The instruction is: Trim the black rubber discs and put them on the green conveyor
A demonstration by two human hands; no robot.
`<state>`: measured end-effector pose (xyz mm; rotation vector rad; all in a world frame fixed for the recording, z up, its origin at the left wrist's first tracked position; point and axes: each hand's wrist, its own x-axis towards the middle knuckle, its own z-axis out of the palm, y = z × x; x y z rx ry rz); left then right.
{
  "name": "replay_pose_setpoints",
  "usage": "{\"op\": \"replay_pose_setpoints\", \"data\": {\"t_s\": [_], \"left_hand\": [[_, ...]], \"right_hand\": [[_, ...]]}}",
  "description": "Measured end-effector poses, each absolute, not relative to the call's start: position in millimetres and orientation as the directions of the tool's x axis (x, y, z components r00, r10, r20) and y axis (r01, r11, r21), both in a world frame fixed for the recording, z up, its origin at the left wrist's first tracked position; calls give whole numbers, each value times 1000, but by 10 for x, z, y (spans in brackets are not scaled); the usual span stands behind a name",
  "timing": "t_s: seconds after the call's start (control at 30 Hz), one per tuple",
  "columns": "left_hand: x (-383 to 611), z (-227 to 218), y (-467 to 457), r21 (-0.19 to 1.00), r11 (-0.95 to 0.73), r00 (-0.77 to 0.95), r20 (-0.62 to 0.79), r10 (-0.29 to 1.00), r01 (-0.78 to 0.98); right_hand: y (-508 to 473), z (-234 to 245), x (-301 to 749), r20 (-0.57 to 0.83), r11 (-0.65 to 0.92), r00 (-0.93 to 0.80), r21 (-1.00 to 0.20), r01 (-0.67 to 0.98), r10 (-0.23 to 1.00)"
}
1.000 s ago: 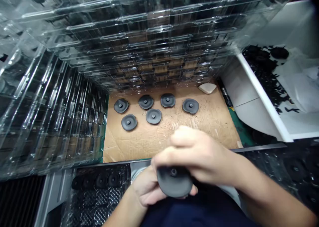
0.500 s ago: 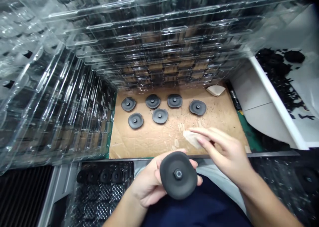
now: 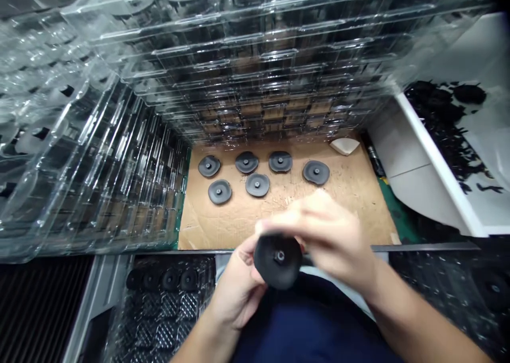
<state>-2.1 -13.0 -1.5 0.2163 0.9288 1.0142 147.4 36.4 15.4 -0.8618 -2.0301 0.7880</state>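
Observation:
My left hand (image 3: 238, 286) grips a round black disc (image 3: 275, 273) with a small hub at its centre, held up in front of my body. My right hand (image 3: 332, 235) reaches across the disc's far edge, its fingers smeared by motion. The white pad pinched there a moment ago is hidden now. Several similar black discs (image 3: 257, 185) lie spread on a cardboard sheet (image 3: 223, 229) beyond my hands. A second white pad (image 3: 345, 146), roughly triangular, rests at the sheet's far right corner.
Tall stacks of clear plastic trays (image 3: 255, 60) rise behind the cardboard and on the left (image 3: 119, 140). On the right stands a white bin (image 3: 442, 163) with black scraps inside. Below the bench edge, a clear tray (image 3: 165, 310) holds several black discs.
My right hand has swung left from over the cardboard to the disc's far edge. The disc has tilted and shifted slightly away from me. The view has moved a little.

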Motion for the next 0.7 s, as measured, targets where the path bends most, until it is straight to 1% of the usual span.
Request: {"op": "replay_pose_setpoints", "data": {"t_s": [0.07,0.13,0.2,0.27,0.3,0.37,0.43,0.47,0.53,0.57,0.6,0.63,0.7], "left_hand": [[-63,-1,-142,507,511,187,-558,809,-694],[-106,-3,-150,469,490,170,-572,802,-735],[-136,-21,-154,464,484,149,-589,794,-742],[-143,-44,-155,464,482,141,-595,791,-743],[-136,-54,-155,465,483,143,-595,791,-742],[-110,-62,-152,463,485,156,-585,796,-742],[-77,-53,-144,467,480,165,-567,807,-743],[-64,-44,-139,473,482,167,-563,809,-738],[-56,-30,-129,480,503,187,-563,805,-719],[-61,-28,-125,485,508,192,-562,805,-712],[-70,-32,-122,490,510,191,-562,805,-706],[-78,-41,-119,498,505,178,-565,805,-704],[-79,-63,-112,516,493,144,-574,806,-700]], "right_hand": [[405,-107,1602,239,359,-316,-839,408,918],[369,-423,1697,137,243,-250,-853,462,958],[276,-691,1738,103,229,-273,-844,485,956],[188,-799,1735,71,214,-289,-839,500,955],[162,-769,1720,59,199,-280,-839,506,958],[152,-551,1663,50,158,-216,-841,517,975],[167,-200,1564,105,158,-132,-846,509,986],[170,-20,1502,194,210,-84,-847,488,977],[157,269,1379,384,422,-176,-807,413,906],[145,360,1330,427,491,-246,-794,359,870],[136,413,1293,417,517,-336,-800,306,844],[134,434,1269,370,504,-421,-821,267,828],[156,416,1248,249,439,-528,-857,271,812]]}}
